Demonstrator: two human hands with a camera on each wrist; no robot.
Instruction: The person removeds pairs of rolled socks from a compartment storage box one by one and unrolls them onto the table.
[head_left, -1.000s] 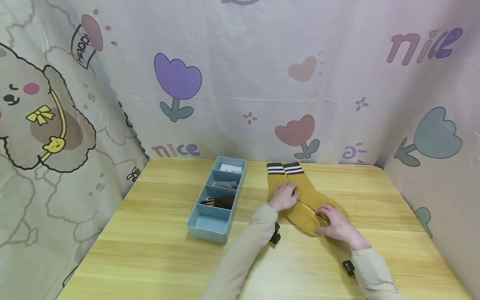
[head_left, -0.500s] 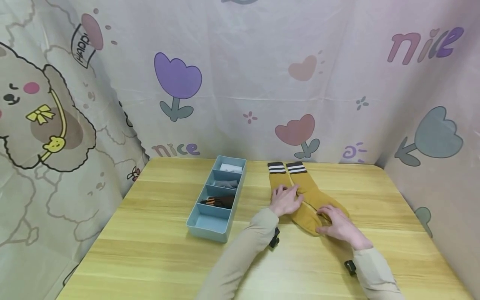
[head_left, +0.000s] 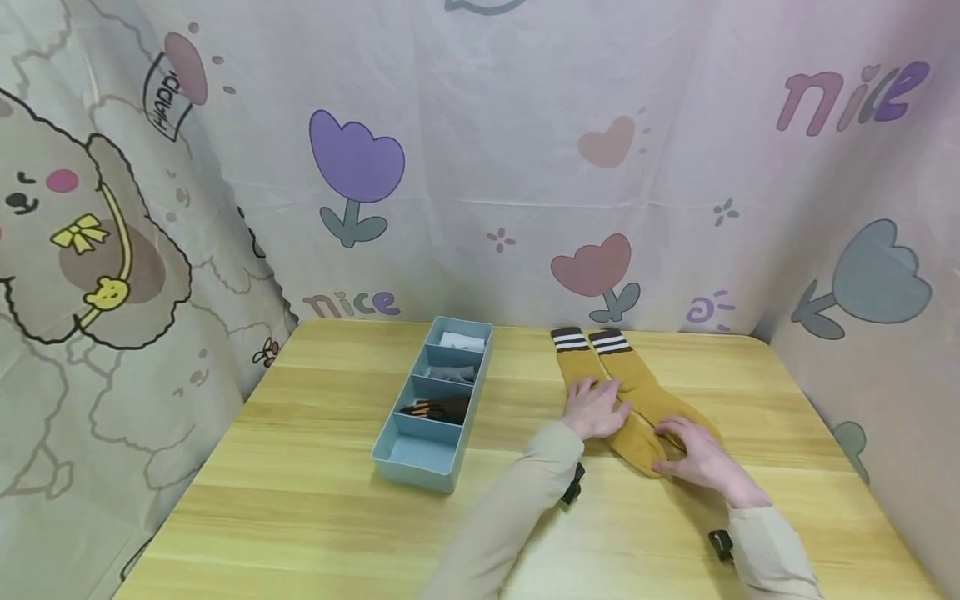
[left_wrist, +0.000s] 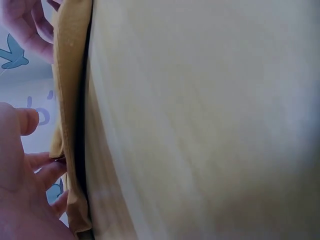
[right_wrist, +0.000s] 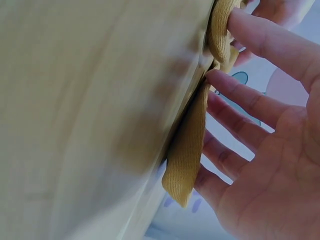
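Note:
Two mustard-yellow socks (head_left: 637, 379) with dark, white-striped cuffs lie flat side by side on the table, cuffs toward the back and toes toward the front right. My left hand (head_left: 592, 408) rests on the left sock near its ankle, partly covering it. Over the feet of both socks spreads my right hand (head_left: 697, 454), thumb at the left sock's toe and fingers on the other. In the right wrist view the extended fingers of the right hand (right_wrist: 270, 150) touch the sock fabric (right_wrist: 187, 150). The left wrist view shows the left fingers against the sock edge (left_wrist: 70, 90).
A blue-grey organizer box (head_left: 453, 454) with a row of compartments stands left of the socks. White, grey and dark brown folded items sit in its back compartments; the front one shows its bare floor. A printed curtain (head_left: 480, 167) hangs behind the wooden table (head_left: 300, 500).
Both hands have shifted to the right, and the socks have slid right along the table with them. The organizer box stays in place.

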